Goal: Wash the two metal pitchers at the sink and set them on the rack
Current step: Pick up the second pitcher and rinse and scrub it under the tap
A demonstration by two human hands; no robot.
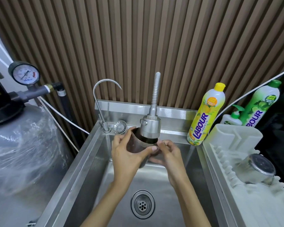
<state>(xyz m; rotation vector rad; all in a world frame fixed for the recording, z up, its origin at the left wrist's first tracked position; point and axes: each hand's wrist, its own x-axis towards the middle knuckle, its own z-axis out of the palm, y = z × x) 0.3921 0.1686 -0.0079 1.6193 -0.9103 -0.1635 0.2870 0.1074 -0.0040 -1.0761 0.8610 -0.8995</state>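
A metal pitcher (135,145) is held over the steel sink (88,158), its mouth right under the spray head of the flexible tap (150,128). My left hand (127,154) grips its side, fingers curled round the wall. My right hand (168,154) holds it from the right, fingers curled at its far side. A second metal pitcher (256,169) lies upside down on the white drying rack (236,202) to the right of the sink. Whether water runs from the tap is unclear.
A slim gooseneck tap (98,102) and a loose strainer (120,127) stand at the sink's back left. Yellow (205,115) and green (259,105) detergent bottles and a small pump bottle (233,118) stand at the back right. A wrapped grey tank (20,145) fills the left. The drain (142,204) lies below my arms.
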